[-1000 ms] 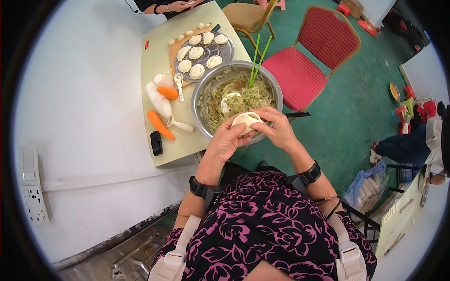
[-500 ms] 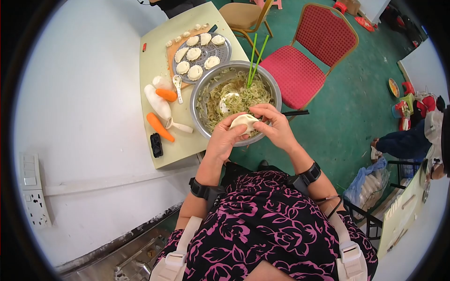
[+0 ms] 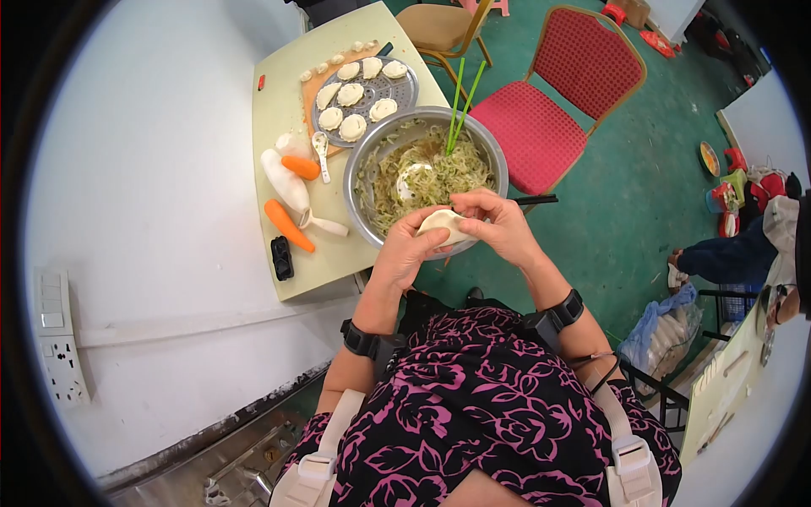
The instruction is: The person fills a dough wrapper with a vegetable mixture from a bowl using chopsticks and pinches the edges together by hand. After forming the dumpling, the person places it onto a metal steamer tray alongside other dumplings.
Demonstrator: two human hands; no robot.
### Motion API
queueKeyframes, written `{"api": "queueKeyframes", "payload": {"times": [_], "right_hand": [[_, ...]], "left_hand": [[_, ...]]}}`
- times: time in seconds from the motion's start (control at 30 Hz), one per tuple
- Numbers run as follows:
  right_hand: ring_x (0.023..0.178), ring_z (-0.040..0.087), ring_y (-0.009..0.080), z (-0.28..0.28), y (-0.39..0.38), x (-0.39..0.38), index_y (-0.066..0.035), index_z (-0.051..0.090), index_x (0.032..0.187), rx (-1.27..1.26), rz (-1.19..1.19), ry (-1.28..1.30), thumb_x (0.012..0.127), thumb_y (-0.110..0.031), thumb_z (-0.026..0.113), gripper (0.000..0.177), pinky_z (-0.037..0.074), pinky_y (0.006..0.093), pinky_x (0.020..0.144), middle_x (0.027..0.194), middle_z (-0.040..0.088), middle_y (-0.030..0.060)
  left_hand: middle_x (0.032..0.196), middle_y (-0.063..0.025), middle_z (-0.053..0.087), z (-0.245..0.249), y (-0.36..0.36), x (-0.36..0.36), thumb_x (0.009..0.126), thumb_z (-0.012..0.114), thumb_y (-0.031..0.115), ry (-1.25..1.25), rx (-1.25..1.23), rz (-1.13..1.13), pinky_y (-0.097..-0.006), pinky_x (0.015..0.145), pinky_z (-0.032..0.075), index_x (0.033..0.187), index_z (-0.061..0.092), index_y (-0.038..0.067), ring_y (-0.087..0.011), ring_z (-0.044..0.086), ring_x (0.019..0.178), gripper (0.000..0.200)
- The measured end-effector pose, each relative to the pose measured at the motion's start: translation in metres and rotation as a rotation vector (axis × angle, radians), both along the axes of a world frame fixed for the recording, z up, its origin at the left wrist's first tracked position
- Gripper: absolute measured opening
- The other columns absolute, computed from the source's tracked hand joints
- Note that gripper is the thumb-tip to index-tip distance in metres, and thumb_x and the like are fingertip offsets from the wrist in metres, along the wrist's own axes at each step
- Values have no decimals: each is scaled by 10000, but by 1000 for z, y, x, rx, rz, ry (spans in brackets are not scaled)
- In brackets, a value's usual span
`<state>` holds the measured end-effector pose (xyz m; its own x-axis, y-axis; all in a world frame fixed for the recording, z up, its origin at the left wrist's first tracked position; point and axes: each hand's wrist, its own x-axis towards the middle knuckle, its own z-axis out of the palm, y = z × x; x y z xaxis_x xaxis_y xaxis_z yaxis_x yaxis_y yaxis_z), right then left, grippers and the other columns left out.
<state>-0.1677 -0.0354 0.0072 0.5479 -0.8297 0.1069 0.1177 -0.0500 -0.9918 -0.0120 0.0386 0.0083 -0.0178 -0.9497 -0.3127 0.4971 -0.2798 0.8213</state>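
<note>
A folded, half-round dumpling (image 3: 443,226) is held between my two hands over the near rim of a large metal bowl (image 3: 351,196). My left hand (image 3: 408,247) grips its left side with the thumb on top. The fingers of my right hand (image 3: 498,226) pinch its right edge. Shredded green filling (image 3: 460,173) lies in the bowl, with a white piece (image 3: 407,182) in it and green chopsticks (image 3: 457,118) standing in it. Behind the bowl, a round perforated tray (image 3: 365,108) carries several dumplings (image 3: 353,128).
Left of the bowl on the table (image 3: 329,275) lie a white radish (image 3: 285,180), carrots (image 3: 287,226), a peeler (image 3: 325,225), a spoon (image 3: 321,152) and a black object (image 3: 281,258). A red chair (image 3: 532,139) stands right. Another person's leg (image 3: 728,252) shows far right.
The dumpling's near edge shows less, and my fingers have shifted slightly along its rim. My right hand has moved a little to the right.
</note>
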Motion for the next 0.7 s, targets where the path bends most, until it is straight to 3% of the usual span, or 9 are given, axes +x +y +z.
{"api": "queueKeyframes", "payload": {"times": [0.07, 0.27, 0.47, 0.57, 0.7], "right_hand": [[648, 470, 87, 5, -1, -3, -29, 641, 891, -144, 33, 37, 756, -135, 624, 172, 381, 221, 587, 759, 532, 11], [668, 497, 94, 6, 0, -7, -14, 634, 893, -229, 17, 219, 775, -153, 605, 185, 396, 230, 586, 769, 546, 39], [669, 517, 109, -6, 2, -2, -4, 627, 872, -98, -175, 31, 805, -178, 564, 197, 409, 239, 595, 751, 546, 51], [661, 513, 108, -4, -1, -2, -3, 625, 862, -198, -214, 107, 803, -189, 565, 204, 407, 239, 594, 752, 548, 50], [653, 505, 96, 3, -1, -4, -1, 625, 851, -147, -57, 201, 785, -177, 588, 192, 402, 232, 585, 727, 545, 40]], "left_hand": [[964, -52, 572, 2, 0, -1, 732, 631, 63, -77, 0, -16, -240, 667, 493, 1087, 514, 24, -128, 569, 829, 376], [950, -68, 572, 1, 0, -5, 724, 634, 51, -57, -12, -71, -226, 654, 497, 1098, 495, -6, -124, 574, 799, 403], [941, -85, 576, 1, -1, -7, 741, 629, 90, -30, 16, -68, -223, 647, 492, 1102, 484, -19, -140, 582, 811, 404], [949, -90, 577, 2, -3, -6, 749, 623, 104, -71, 18, -95, -228, 653, 493, 1107, 481, -18, -150, 587, 813, 404], [952, -89, 578, 1, -2, -9, 779, 601, 150, -115, 2, -91, -228, 647, 496, 1110, 484, -15, -154, 592, 804, 388]]}}
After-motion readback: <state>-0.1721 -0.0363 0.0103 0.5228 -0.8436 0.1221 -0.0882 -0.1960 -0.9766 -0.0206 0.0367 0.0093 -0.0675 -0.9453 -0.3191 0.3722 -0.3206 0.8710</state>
